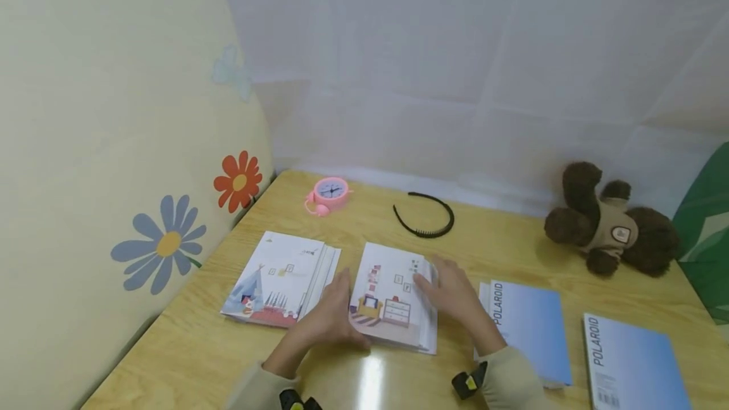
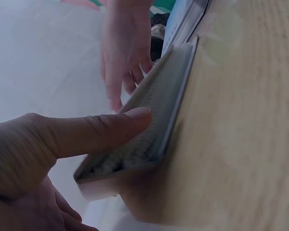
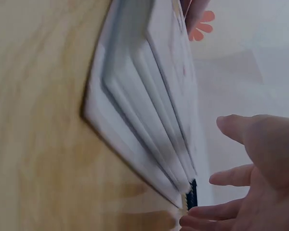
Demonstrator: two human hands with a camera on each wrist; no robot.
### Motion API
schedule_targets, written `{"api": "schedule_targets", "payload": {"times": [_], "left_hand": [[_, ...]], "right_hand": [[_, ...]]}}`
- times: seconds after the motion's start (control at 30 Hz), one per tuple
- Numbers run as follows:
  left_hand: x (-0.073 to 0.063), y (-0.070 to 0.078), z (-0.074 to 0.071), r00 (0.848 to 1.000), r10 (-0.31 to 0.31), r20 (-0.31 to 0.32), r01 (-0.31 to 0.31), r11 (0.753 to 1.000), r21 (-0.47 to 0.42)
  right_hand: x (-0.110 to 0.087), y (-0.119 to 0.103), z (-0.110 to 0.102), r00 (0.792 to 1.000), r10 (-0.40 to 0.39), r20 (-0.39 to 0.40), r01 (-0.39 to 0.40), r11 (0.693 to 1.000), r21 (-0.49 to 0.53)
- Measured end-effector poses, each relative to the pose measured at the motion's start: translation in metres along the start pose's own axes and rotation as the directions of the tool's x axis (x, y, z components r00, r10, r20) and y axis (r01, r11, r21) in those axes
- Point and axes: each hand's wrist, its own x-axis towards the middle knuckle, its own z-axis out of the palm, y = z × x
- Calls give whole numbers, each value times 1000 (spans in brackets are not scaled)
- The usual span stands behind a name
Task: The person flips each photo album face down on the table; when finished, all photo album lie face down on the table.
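Note:
A thick album (image 1: 378, 328) with a drawn bedroom on its white cover lies on the table between both hands. My left hand (image 1: 330, 318) is at its left side, thumb stretched along the near edge. In the left wrist view the left thumb (image 2: 101, 134) lies straight in front of the album's page edges (image 2: 159, 106); whether it touches cannot be told. My right hand (image 1: 455, 296) hovers by the album's right side. The right wrist view shows its fingers (image 3: 231, 178) spread and relaxed, beside the fanned pages (image 3: 144, 106), holding nothing.
Left of the hands lies a similar album with a tent drawing (image 1: 279, 277). Two blue POLAROID albums, one nearer (image 1: 532, 328) and one farther right (image 1: 638, 366), lie to the right. Behind are a pink alarm clock (image 1: 331, 191), a black headband (image 1: 450, 217) and a brown plush toy (image 1: 609, 226).

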Motion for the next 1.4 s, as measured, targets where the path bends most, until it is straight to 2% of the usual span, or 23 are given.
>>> {"api": "schedule_targets", "payload": {"times": [0.2,0.33,0.43,0.53,0.73,0.97,1.1,1.17,1.27,1.4], "left_hand": [[-2,-6,5,1000,-7,28,6,999,38],[-2,-9,8,1000,0,31,-2,999,54],[-2,-7,8,1000,13,26,-14,999,46],[1,-3,6,998,39,39,-40,999,17],[6,-1,1,990,131,60,-126,989,-77],[2,5,-12,979,161,129,-126,961,-246],[0,15,-20,974,175,147,-127,950,-287],[0,21,-24,971,193,140,-147,948,-282],[-1,28,-28,964,239,113,-206,946,-250],[1,41,-30,940,329,89,-311,935,-170]], "right_hand": [[0,-7,20,1000,21,-11,-21,999,-24],[-1,-7,26,1000,19,-24,-20,998,-59],[-2,-4,27,999,10,-33,-11,999,-38],[-3,-1,24,999,0,-40,0,1000,4],[-3,-4,23,999,-4,-44,6,999,45],[-4,-13,24,998,-16,-63,23,995,102],[-3,-17,20,997,-53,-63,60,991,121],[-2,-19,18,997,-55,-62,63,988,141],[-2,-22,14,998,-17,-53,27,981,195],[0,-23,8,998,18,-56,-2,962,273]]}}
